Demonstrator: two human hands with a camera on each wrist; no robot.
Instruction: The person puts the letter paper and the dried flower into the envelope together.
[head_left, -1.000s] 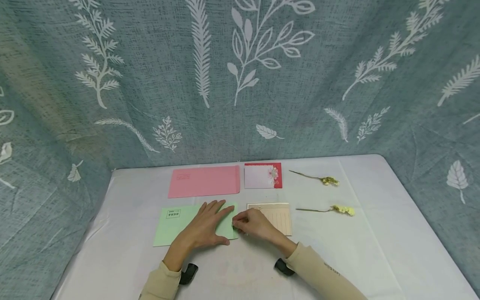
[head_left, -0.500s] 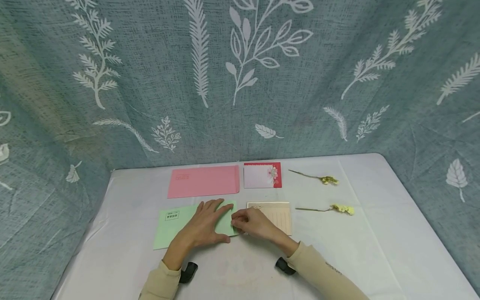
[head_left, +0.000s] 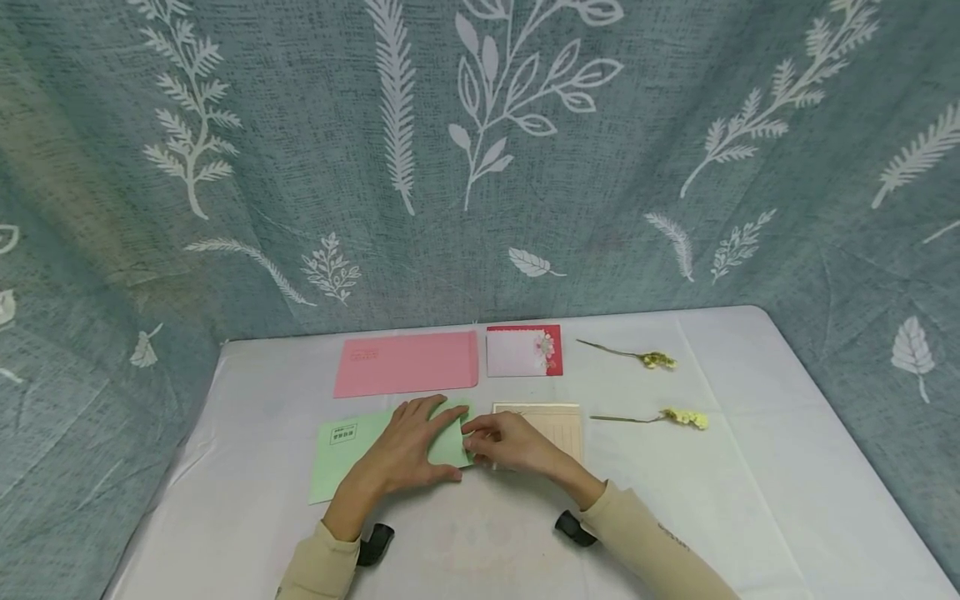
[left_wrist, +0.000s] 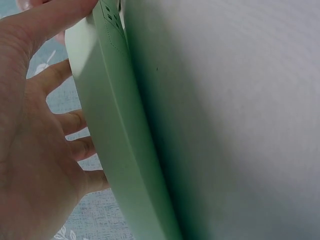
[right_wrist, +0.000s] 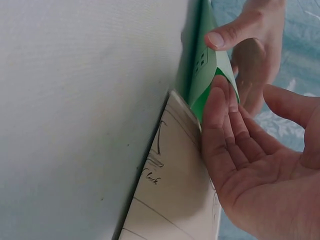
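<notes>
A light green envelope [head_left: 330,458] lies in front of the person, and its right end gapes in the right wrist view. My left hand [head_left: 408,446] rests across it with spread fingers, the thumb by the near edge. In the left wrist view the envelope [left_wrist: 115,125] bows up slightly between thumb and fingers. The extended fingers of my right hand [right_wrist: 255,150] reach the gaping mouth; their tips are partly hidden there, and the thumb stands apart. A beige lined card [head_left: 558,425] with handwriting-style print lies under and beside the right hand.
Behind the green envelope lies a pink envelope [head_left: 405,364], with a red-edged floral card [head_left: 523,351] beside it. Two dried flower stems [head_left: 628,353] lie to the right on the white table [head_left: 750,467]. A patterned curtain [head_left: 450,267] hangs behind.
The green envelope has turned slightly, its right end shifting away from me and its left end nearer. My right fingers have spread a little at its mouth; the left hand stays on it.
</notes>
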